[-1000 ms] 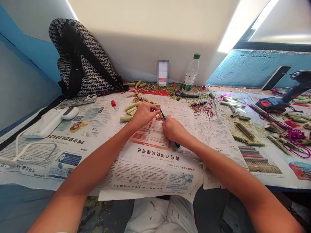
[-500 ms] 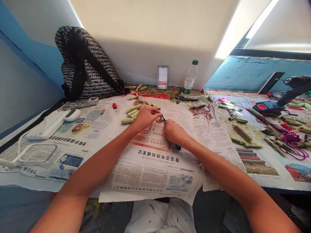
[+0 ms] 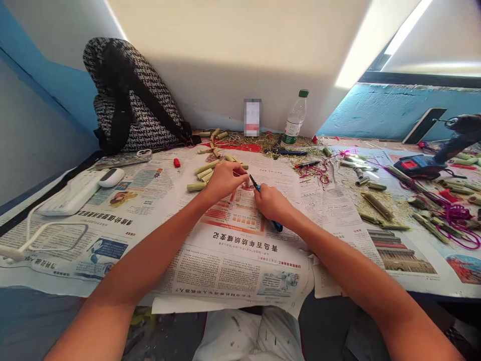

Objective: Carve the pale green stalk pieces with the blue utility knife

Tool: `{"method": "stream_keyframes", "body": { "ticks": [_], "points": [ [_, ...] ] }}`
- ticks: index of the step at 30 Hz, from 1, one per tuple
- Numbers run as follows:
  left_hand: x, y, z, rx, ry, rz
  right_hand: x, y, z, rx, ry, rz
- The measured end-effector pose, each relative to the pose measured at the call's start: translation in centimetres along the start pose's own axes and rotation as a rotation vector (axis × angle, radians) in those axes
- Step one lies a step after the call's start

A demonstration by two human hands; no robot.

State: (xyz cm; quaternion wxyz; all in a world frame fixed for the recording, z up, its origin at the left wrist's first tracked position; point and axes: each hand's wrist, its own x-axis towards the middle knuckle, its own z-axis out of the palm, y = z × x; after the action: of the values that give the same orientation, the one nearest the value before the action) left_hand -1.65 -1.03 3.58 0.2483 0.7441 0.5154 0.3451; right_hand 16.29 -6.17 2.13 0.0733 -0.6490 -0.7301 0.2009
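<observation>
My left hand (image 3: 227, 179) is closed in a pinch on a short pale piece of plant stalk (image 3: 247, 183), held just above the newspaper (image 3: 240, 245). My right hand (image 3: 271, 201) wraps around a slim hand tool (image 3: 277, 226) with a blue-and-black handle. The tool's narrow dark tip points up and left, close beside the stalk piece; whether they touch I cannot tell. Its exact kind is partly hidden by my fingers. Several cut green stalk pieces (image 3: 196, 187) lie just behind and left of my left hand.
A white power strip (image 3: 73, 193) and a red cap (image 3: 177, 163) are on the left. Behind stand a patterned backpack (image 3: 141, 100), a blurred phone-like panel (image 3: 252, 118) and a bottle (image 3: 295, 120). A power drill (image 3: 423, 163), purple cord (image 3: 453, 213) and loose stalks (image 3: 377, 206) lie right.
The tool in my right hand has turned slightly, its tip now clear of the stalk piece and its handle end showing more. My left hand has barely moved.
</observation>
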Motion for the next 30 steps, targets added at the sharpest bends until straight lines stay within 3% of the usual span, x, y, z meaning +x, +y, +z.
{"method": "stream_keyframes", "body": {
  "ticks": [7,15,18,24,30],
  "points": [
    [0.2,-0.3,-0.1,-0.022,-0.008,-0.025,-0.1,-0.7,0.0,-0.043,-0.025,-0.066],
    [0.4,-0.4,-0.4,-0.013,-0.025,-0.035,0.2,-1.9,-1.3,-0.159,-0.179,-0.041],
    [0.4,-0.4,-0.5,-0.017,-0.026,-0.048,0.3,-1.9,-1.5,-0.151,-0.176,-0.022],
    [0.6,-0.5,-0.8,-0.009,-0.037,-0.064,0.0,-1.0,-0.6,-0.052,-0.029,-0.063],
    [0.7,-0.6,-0.8,-0.066,-0.057,-0.087,0.8,-1.1,-1.5,-0.133,-0.151,-0.036]
  ]
}}
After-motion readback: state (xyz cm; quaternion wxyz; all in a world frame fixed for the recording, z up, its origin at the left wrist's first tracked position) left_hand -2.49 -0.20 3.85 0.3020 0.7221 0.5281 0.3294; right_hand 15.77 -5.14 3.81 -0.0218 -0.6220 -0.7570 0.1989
